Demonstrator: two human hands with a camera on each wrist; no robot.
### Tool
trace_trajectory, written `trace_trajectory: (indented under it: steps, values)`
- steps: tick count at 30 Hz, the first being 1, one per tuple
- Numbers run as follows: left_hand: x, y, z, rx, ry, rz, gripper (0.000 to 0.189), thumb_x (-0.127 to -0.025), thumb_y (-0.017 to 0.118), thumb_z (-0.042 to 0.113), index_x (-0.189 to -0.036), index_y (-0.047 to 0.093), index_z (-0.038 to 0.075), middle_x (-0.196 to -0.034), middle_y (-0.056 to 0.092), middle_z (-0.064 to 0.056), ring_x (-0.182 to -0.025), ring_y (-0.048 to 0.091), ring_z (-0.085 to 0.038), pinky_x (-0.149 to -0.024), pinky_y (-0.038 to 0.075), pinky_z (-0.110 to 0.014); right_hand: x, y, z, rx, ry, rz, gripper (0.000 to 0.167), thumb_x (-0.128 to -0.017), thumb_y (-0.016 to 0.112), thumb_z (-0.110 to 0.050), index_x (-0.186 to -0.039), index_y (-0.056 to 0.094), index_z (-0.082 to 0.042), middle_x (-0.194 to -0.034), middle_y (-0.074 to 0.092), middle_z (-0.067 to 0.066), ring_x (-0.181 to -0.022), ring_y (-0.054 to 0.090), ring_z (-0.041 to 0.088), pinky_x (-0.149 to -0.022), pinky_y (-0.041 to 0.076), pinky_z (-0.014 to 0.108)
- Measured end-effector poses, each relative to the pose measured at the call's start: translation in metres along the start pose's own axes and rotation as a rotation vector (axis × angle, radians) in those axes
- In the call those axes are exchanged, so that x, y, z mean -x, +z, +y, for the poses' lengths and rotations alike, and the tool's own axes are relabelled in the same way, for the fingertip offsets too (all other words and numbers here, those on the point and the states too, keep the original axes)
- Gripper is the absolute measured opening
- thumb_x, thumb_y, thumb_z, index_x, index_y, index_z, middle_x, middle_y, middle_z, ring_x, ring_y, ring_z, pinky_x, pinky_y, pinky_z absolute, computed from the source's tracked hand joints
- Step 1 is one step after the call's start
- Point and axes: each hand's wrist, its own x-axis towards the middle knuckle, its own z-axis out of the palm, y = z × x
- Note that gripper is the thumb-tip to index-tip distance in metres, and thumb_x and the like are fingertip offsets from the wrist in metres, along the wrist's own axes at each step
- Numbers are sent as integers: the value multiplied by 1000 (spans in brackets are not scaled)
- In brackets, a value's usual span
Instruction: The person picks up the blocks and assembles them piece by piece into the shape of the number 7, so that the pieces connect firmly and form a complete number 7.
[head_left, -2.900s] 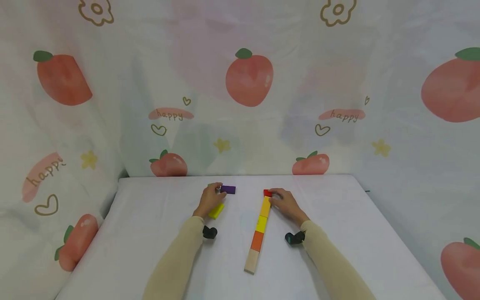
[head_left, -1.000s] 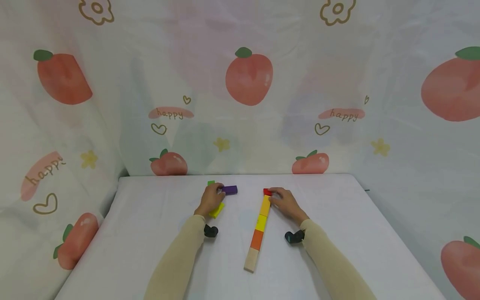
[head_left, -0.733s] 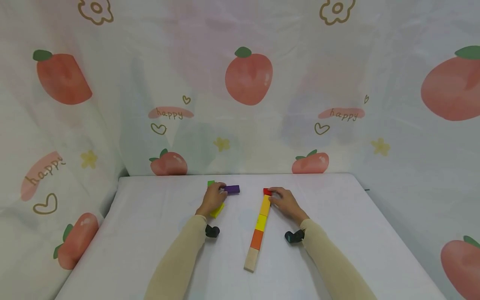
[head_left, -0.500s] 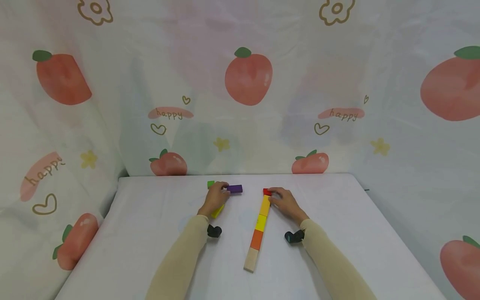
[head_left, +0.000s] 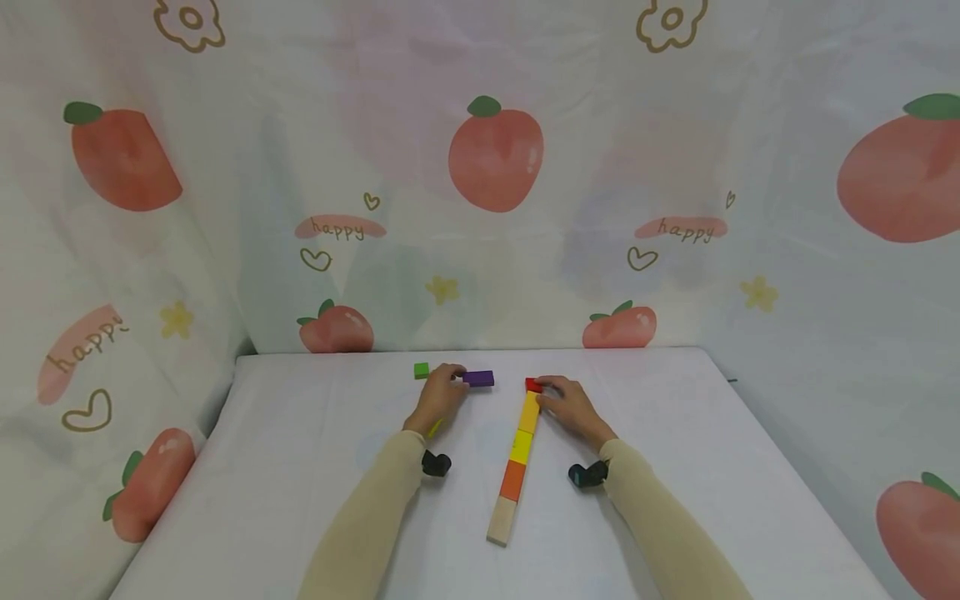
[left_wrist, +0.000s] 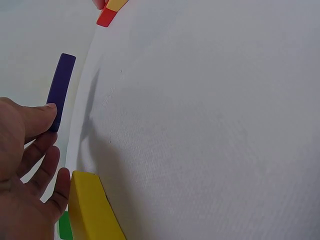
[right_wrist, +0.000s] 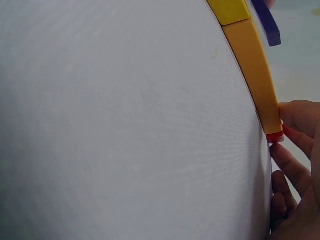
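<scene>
My left hand (head_left: 437,398) pinches one end of a purple block (head_left: 478,378) between thumb and fingers. In the left wrist view the purple block (left_wrist: 61,90) is raised off the cloth, its shadow falling to one side. At the far end of a block row, my right hand (head_left: 576,410) holds a small red block (head_left: 532,384) with its fingertips. Its thumb lies by the yellow-orange block (right_wrist: 256,75) that adjoins the red one. Nearer along the row come a yellow block (head_left: 521,447), an orange block (head_left: 513,481) and a plain wood block (head_left: 502,520).
A green block (head_left: 422,371) lies behind the left hand. Another yellow block (left_wrist: 92,210) is below that hand, mostly hidden in the head view. The white-covered table (head_left: 300,467) meets a printed cloth backdrop (head_left: 405,292) at its back edge.
My left hand has moved right with the purple block, toward the row's red end. The green block has come into fuller view behind it. My right hand stays at the red block.
</scene>
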Motion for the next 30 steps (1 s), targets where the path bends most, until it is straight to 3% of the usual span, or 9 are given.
trace_trajectory:
  steps: [7,21,30]
  values:
    - [5,6,7,39,-3,-29,32,-96,60,14,-127,61,7,-126,61,-13,-121,55,-28,-106,44,-45,-1,1,1,2,9,-1,44,-97,61,-26,-139,54,-15,-147,48,13,-140,35,36,-118,23,59]
    - [1,26,17,28,-55,-47,33,-97,60,15,-129,60,10,-127,61,-9,-120,56,-24,-107,45,-42,1,-1,-3,-10,15,-6,45,-97,61,-26,-139,54,-14,-146,49,14,-140,33,38,-118,22,60]
    - [2,36,24,19,-54,-59,33,-98,60,16,-130,59,10,-128,60,-9,-119,55,-24,-108,44,-42,1,-1,-4,-11,39,-12,45,-97,60,-27,-140,54,-16,-147,48,13,-141,33,37,-118,22,60]
